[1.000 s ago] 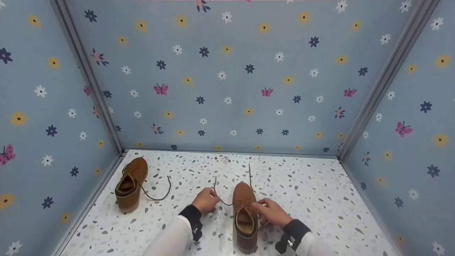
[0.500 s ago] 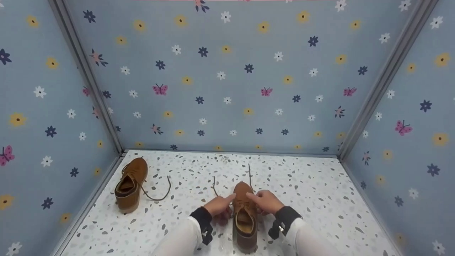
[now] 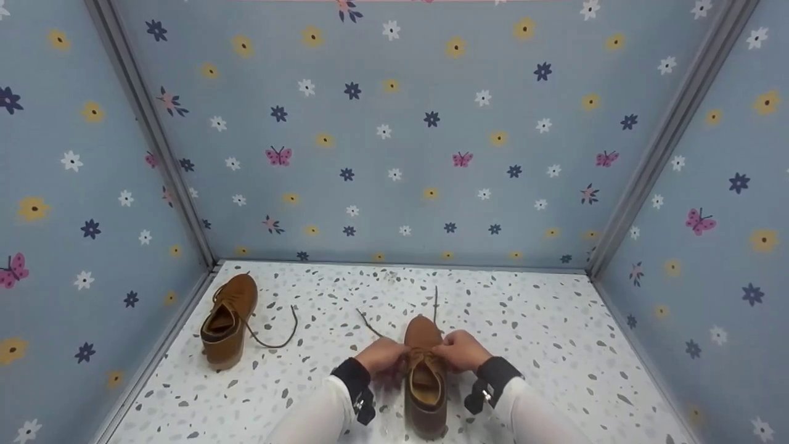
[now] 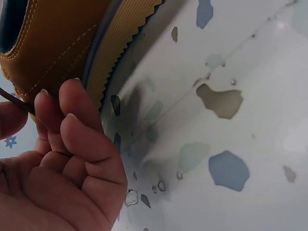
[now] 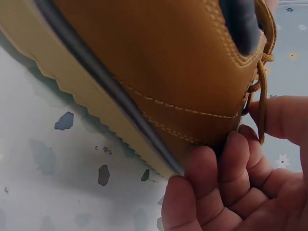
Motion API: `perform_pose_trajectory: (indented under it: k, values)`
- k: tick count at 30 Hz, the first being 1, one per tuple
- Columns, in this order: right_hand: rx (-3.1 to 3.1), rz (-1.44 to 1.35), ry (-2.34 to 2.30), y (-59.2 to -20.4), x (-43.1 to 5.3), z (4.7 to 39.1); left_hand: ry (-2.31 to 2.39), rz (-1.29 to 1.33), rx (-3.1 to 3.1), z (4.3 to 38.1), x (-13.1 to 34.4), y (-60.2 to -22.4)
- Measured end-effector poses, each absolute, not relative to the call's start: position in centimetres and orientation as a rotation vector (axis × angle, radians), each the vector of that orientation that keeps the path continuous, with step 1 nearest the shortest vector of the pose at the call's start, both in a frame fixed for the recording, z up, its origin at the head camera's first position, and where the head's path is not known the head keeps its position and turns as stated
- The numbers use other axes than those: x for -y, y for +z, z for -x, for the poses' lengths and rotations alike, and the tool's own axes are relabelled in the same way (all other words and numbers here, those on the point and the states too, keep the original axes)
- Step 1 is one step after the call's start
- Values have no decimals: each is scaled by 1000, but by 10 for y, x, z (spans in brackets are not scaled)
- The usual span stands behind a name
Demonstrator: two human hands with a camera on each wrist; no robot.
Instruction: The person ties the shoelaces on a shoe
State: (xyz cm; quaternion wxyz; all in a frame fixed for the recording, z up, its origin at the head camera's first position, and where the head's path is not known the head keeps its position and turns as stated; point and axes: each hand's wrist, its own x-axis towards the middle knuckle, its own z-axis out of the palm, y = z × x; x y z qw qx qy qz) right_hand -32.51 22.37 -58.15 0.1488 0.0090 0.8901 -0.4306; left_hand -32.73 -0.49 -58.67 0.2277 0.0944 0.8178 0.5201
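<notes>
Brown lace-up shoe (image 3: 425, 394) upright on its sole, toe pointing away from the person, lower middle of the head view, between the two hands. Left hand (image 3: 381, 356) at its left side: thumb and index narrow, pinching the lace (image 4: 10, 98), other fingers curled close by the shoe's side. One lace end trails forward and left past that hand. Right hand (image 3: 462, 351) at its right side: fingers curled, tips on the leather, thumb up at the eyelets next to a hanging bit of lace; gap narrow, can't tell if lace is pinched there. Other lace end runs ahead past the toe. White speckled tabletop (image 3: 524, 320) underneath. Second brown shoe (image 3: 225, 350) well apart at far left, near the left wall (image 3: 55, 314), upright too, lace curving out to its right. Dark straps (image 3: 352, 375) on both wrists, white sleeves (image 3: 314, 407). Back wall (image 3: 394, 148) blue, flowers and butterflies, grey posts (image 3: 152, 132) at corners
</notes>
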Motion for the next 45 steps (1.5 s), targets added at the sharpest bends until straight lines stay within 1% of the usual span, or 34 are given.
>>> perform_pose_trajectory:
  k: [5, 10, 16, 21, 24, 28, 35, 38, 40, 45]
  values:
    - [-2538, -70, -1347, -580, -228, 323, 1426, -283, -2312, 331, 3, -589]
    - [-2531, -112, -1475, -573, -236, 325, 1475, -214, -2367, 334, 3, -590]
    - [-2536, -180, -1558, -567, -247, 327, 1656, -86, -2413, 337, 0, -588]
    - [-2517, -265, -1639, -562, -254, 329, 1796, -71, -2422, 339, -4, -583]
    - [-2526, -303, -1674, -560, -257, 329, 1796, -65, -2459, 340, -7, -578]
    - [-2537, -342, -1697, -558, -262, 329, 1733, -156, -2536, 339, -10, -572]
    - [-2513, -409, -1701, -558, -269, 327, 1562, -553, -2658, 332, -18, -563]
    - [-2490, -432, -1728, -557, -272, 327, 1480, -677, -2648, 330, -21, -563]
    - [-2474, -446, -1746, -556, -273, 326, 1442, -707, -2650, 329, -21, -564]
    - [-2482, -469, -1741, -556, -277, 325, 1433, -638, -2650, 330, -18, -567]
